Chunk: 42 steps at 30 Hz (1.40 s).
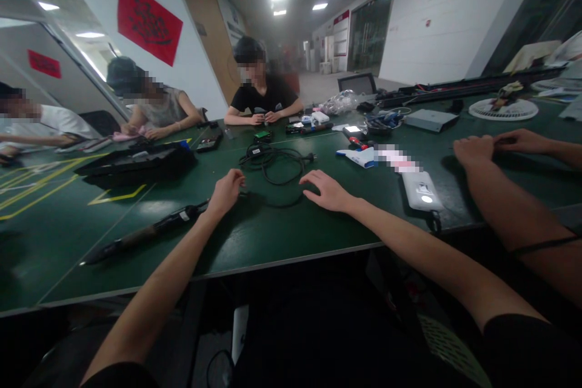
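Observation:
My left hand point(226, 193) is at the rear end of a long black corded tool point(150, 231), with its fingers curled in. Whether anything is inside those fingers is hidden. The tool, which looks like an electric screwdriver, lies slantwise on the green table, its thin metal tip to the lower left. From near my left hand a black cable point(277, 206) runs across the tabletop towards my right hand point(331, 191). That hand is open, thumb apart from the fingers, its fingertips close to the cable. Beyond both hands lies the loosely coiled part of the cord, ending in a plug point(311, 158).
A black tray-like case point(136, 163) stands left. On the right are a white device point(421, 191) with a lit spot, a blue-white packet point(359, 157), a silver box point(431, 120) and a fan grille point(502, 110). A neighbour's arms point(504, 194) reach in; other people sit opposite.

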Motion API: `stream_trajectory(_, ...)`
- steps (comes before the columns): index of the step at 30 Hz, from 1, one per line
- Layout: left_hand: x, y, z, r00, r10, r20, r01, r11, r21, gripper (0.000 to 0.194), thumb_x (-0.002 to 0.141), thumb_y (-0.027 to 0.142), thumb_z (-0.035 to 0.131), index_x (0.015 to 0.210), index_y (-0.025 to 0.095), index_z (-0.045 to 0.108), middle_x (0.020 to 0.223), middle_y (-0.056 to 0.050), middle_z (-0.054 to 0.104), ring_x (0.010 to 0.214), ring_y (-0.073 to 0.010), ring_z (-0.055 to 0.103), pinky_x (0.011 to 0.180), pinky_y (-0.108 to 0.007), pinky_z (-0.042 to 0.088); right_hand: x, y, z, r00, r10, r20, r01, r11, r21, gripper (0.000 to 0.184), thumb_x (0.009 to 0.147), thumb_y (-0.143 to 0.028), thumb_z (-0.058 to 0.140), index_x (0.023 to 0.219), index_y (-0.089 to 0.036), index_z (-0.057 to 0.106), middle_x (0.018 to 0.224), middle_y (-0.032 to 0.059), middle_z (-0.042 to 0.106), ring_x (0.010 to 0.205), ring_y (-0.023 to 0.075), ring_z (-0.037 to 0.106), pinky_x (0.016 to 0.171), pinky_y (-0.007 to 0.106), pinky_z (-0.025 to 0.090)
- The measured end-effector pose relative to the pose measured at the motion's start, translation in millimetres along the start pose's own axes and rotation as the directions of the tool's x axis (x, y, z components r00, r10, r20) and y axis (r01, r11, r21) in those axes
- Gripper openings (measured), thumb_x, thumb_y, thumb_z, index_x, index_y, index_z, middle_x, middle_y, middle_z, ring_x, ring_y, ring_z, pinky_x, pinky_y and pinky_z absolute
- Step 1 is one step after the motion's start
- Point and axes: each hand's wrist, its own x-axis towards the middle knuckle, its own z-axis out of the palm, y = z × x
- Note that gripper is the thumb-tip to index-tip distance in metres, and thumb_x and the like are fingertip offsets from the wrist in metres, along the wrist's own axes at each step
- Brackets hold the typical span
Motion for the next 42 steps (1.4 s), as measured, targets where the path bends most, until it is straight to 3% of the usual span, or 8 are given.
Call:
stream_trajectory(7, -18, 68, 35.1, 0.952, 0.277, 0.134, -0.203, 0.893, -0.402, 0.024, 0.107, 0.045, 0.046, 0.11, 0.023, 0.054, 0.101, -0.005, 0.075, 0.084, -0.0178, 0.069, 0.079, -0.03, 0.055, 2, -22, 15, 0.977, -0.148, 0.151, 0.165, 0.981, -0.103, 0.05, 0.099, -0.049, 0.066, 0.14, -0.022, 0.059, 0.137, 0.0139, 0.062, 0.126, 0.0315, 0.054, 0.107, 0.048, 0.041)
stream_trajectory(11, -29, 84, 43.2, 0.914, 0.377, 0.151, -0.257, 0.824, -0.505, 0.028, 0.108, 0.047, 0.044, 0.113, 0.022, 0.054, 0.11, -0.006, 0.072, 0.09, -0.0176, 0.071, 0.083, -0.032, 0.059, 2, -20, 20, 0.975, -0.119, 0.187, 0.136, 0.987, -0.082, 0.041, 0.101, -0.045, 0.065, 0.134, -0.02, 0.061, 0.123, 0.0118, 0.066, 0.107, 0.0258, 0.062, 0.093, 0.038, 0.045)
stream_trajectory(17, -29, 80, 33.0, 0.86, 0.495, 0.126, -0.478, 0.866, -0.146, 0.024, 0.107, 0.044, 0.048, 0.112, 0.023, 0.06, 0.107, -0.005, 0.071, 0.096, -0.02, 0.069, 0.086, -0.033, 0.055, 8, -14, 14, 0.964, -0.037, 0.265, 0.086, 0.981, -0.175, 0.015, 0.106, -0.028, 0.056, 0.115, -0.02, 0.064, 0.111, 0.0083, 0.068, 0.099, 0.0217, 0.061, 0.087, 0.032, 0.043)
stream_trajectory(23, -24, 80, 14.8, 0.803, 0.588, 0.095, -0.595, 0.785, 0.172, 0.022, 0.108, 0.037, 0.047, 0.107, 0.022, 0.063, 0.106, -0.007, 0.071, 0.099, -0.0229, 0.066, 0.089, -0.037, 0.052, 17, 3, -5, 0.933, 0.294, 0.208, -0.143, 0.832, -0.535, 0.02, 0.1, -0.024, 0.06, 0.118, -0.02, 0.066, 0.131, 0.0158, 0.061, 0.123, 0.033, 0.052, 0.101, 0.046, 0.041)
stream_trajectory(27, -24, 81, 12.5, 0.811, 0.571, 0.124, -0.583, 0.774, 0.247, 0.024, 0.108, 0.035, 0.045, 0.109, 0.022, 0.064, 0.109, -0.008, 0.071, 0.101, -0.0241, 0.065, 0.09, -0.038, 0.051, 10, 23, -21, 0.81, 0.584, 0.058, -0.408, 0.631, -0.66, 0.046, 0.09, -0.025, 0.07, 0.134, -0.014, 0.063, 0.145, 0.0229, 0.054, 0.133, 0.042, 0.045, 0.107, 0.06, 0.038)
stream_trajectory(31, -21, 79, 15.9, 0.847, 0.513, 0.142, -0.532, 0.816, 0.224, 0.027, 0.108, 0.04, 0.045, 0.117, 0.024, 0.065, 0.111, -0.007, 0.071, 0.101, -0.0243, 0.066, 0.092, -0.038, 0.051, -3, 40, -32, 0.713, 0.699, -0.055, -0.54, 0.498, -0.679, 0.049, 0.089, -0.025, 0.071, 0.135, -0.011, 0.064, 0.141, 0.0261, 0.058, 0.131, 0.0458, 0.048, 0.107, 0.07, 0.035)
stream_trajectory(36, -20, 77, 18.3, 0.858, 0.481, 0.183, -0.512, 0.831, 0.216, 0.033, 0.109, 0.043, 0.041, 0.125, 0.025, 0.064, 0.114, -0.007, 0.071, 0.104, -0.0258, 0.066, 0.095, -0.04, 0.052, -9, 46, -33, 0.803, 0.589, -0.084, -0.508, 0.605, -0.613, 0.041, 0.085, -0.021, 0.073, 0.125, -0.012, 0.068, 0.133, 0.0269, 0.061, 0.125, 0.0473, 0.051, 0.103, 0.073, 0.038)
stream_trajectory(42, -24, 85, 18.8, 0.848, 0.484, 0.217, -0.522, 0.833, 0.183, 0.039, 0.107, 0.045, 0.047, 0.14, 0.027, 0.058, 0.124, -0.009, 0.069, 0.112, -0.0274, 0.065, 0.102, -0.043, 0.051, -3, 38, -23, 0.973, 0.215, 0.085, -0.18, 0.933, -0.311, 0.028, 0.095, -0.014, 0.059, 0.121, -0.02, 0.068, 0.124, 0.0143, 0.064, 0.113, 0.0303, 0.059, 0.098, 0.048, 0.051)
